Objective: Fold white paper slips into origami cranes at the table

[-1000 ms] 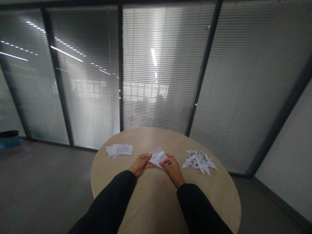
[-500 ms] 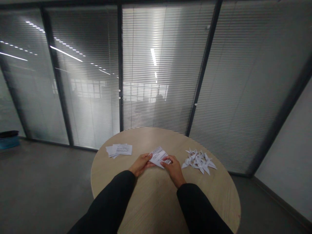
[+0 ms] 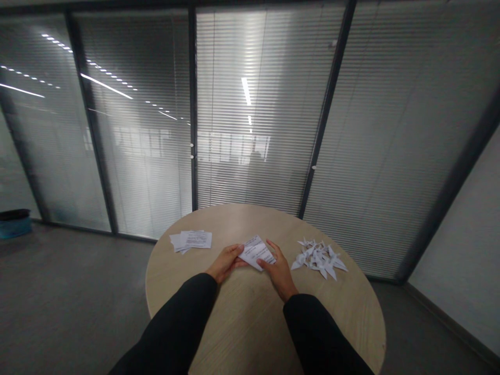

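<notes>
A folded sheet of white printed paper (image 3: 257,252) is held above the middle of the table, turned with a corner upward. My left hand (image 3: 226,263) grips its left side, thumb on top and fingers underneath. At the right corner, my right hand (image 3: 279,271) has its thumb against the lower edge of the paper and its forefinger stretched up, apart from the thumb. Its remaining fingers are mostly hidden. To the right lies a heap of white folded-paper figures (image 3: 318,259) with pointed tips, several of them overlapping.
Several printed paper sheets (image 3: 197,239) lie loosely stacked on the left of the round wooden table (image 3: 242,333). Behind the table stands a glass partition with blinds (image 3: 250,104). A blue bin (image 3: 14,226) is on the floor at the far left.
My right fingers have lifted and spread off the right corner of the paper, while the thumb stays at its edge. The left hand and the paper are nearly unmoved.
</notes>
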Motion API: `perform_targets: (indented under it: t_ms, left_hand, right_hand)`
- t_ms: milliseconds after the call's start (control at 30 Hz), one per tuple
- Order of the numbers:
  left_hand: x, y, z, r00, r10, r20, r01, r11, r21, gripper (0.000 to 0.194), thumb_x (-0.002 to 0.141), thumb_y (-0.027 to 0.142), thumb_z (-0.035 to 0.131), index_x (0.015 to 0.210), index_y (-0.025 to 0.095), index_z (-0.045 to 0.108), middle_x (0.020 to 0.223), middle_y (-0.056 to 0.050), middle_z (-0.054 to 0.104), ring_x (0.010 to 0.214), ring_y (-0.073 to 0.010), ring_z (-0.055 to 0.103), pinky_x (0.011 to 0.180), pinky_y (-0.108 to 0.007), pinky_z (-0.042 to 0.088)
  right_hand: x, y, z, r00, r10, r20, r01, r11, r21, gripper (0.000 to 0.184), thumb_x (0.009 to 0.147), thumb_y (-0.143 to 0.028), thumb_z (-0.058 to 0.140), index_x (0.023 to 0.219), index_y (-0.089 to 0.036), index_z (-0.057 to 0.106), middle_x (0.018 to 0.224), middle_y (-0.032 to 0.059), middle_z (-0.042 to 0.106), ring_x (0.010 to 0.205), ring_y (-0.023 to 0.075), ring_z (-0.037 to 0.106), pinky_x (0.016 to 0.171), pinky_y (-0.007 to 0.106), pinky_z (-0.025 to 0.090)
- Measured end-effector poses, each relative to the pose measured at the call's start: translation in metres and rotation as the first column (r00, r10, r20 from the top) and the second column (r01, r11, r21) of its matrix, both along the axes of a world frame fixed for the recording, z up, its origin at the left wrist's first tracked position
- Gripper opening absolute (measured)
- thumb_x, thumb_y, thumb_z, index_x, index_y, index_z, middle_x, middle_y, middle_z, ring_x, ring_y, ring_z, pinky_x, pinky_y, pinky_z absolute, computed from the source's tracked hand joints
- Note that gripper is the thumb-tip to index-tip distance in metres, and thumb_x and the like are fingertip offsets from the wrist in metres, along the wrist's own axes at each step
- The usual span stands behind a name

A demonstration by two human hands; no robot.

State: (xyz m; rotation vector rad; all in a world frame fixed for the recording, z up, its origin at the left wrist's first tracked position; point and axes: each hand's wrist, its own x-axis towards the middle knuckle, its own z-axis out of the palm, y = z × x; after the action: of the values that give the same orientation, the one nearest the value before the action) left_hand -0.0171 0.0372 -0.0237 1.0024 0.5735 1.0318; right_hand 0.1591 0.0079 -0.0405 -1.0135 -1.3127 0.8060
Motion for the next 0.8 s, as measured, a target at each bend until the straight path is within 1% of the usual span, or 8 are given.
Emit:
perform_targets:
  t_ms: [200,300,400,533,600,667,800]
  left_hand:
    - [-0.001,0.002,-0.001,0.999,0.021,-0.031,-0.020,0.999,0.031,0.024,0.078,0.027,0.064,0.091,0.006,0.065,0.092,-0.017,0.070,0.078,-0.0210,0.068,0.072,-0.030,0.055]
    - [-0.001,0.002,0.000,0.998,0.059,-0.030,-0.058,0.997,0.041,0.030,0.074,0.027,0.069,0.097,0.007,0.064,0.093,-0.015,0.069,0.079,-0.0201,0.067,0.071,-0.030,0.055]
    - [-0.001,0.000,0.003,0.995,0.104,-0.011,-0.103,0.994,0.044,0.048,0.068,0.023,0.075,0.112,0.010,0.058,0.098,-0.014,0.068,0.082,-0.0197,0.066,0.073,-0.031,0.055]
    - [0.000,-0.006,0.006,0.997,0.078,0.022,-0.079,0.995,0.060,0.077,0.061,0.016,0.080,0.128,0.012,0.042,0.098,-0.013,0.069,0.084,-0.0198,0.066,0.083,-0.034,0.052]
    - [0.001,-0.007,0.005,0.998,0.065,0.022,-0.067,0.995,0.068,0.086,0.058,0.012,0.081,0.132,0.012,0.036,0.095,-0.012,0.070,0.083,-0.0195,0.067,0.086,-0.035,0.050]
    - [0.002,-0.008,0.003,0.998,0.066,0.011,-0.066,0.995,0.070,0.088,0.056,0.010,0.081,0.132,0.011,0.035,0.094,-0.012,0.070,0.083,-0.0195,0.067,0.086,-0.036,0.050]
    - [0.003,-0.005,-0.001,0.996,0.085,-0.003,-0.085,0.993,0.081,0.079,0.056,0.011,0.081,0.125,0.010,0.043,0.098,-0.015,0.069,0.084,-0.0209,0.067,0.085,-0.037,0.051]
  right_hand:
    - [0.000,0.000,0.002,0.997,-0.051,0.060,0.051,0.999,-0.005,0.068,0.060,-0.027,0.071,0.122,-0.019,0.047,0.098,0.0068,0.069,0.083,0.0244,0.067,0.072,0.037,0.054]
    - [0.001,0.001,0.002,0.994,-0.079,0.070,0.079,0.997,-0.010,0.064,0.058,-0.028,0.072,0.118,-0.018,0.051,0.098,0.0071,0.070,0.083,0.0247,0.066,0.073,0.037,0.053]
    - [0.001,0.001,0.001,0.996,-0.088,0.035,0.089,0.995,-0.036,0.063,0.057,-0.029,0.074,0.115,-0.018,0.053,0.096,0.0069,0.070,0.085,0.0256,0.066,0.073,0.037,0.052]
    - [0.001,0.001,0.002,0.996,-0.049,-0.068,0.044,0.996,-0.078,0.064,0.058,-0.032,0.076,0.115,-0.019,0.051,0.090,0.0056,0.072,0.082,0.0260,0.067,0.071,0.037,0.053]
    - [0.000,-0.001,0.003,0.993,-0.058,-0.107,0.048,0.994,-0.095,0.065,0.057,-0.033,0.077,0.115,-0.019,0.050,0.087,0.0056,0.072,0.080,0.0262,0.068,0.071,0.037,0.053]
    - [0.000,-0.002,0.005,0.989,-0.066,-0.133,0.052,0.993,-0.109,0.067,0.055,-0.034,0.078,0.115,-0.019,0.051,0.085,0.0055,0.072,0.079,0.0269,0.068,0.071,0.038,0.053]
    - [-0.002,-0.004,0.007,0.989,-0.051,-0.138,0.034,0.992,-0.119,0.069,0.055,-0.035,0.079,0.115,-0.020,0.050,0.085,0.0056,0.072,0.080,0.0278,0.068,0.071,0.039,0.053]
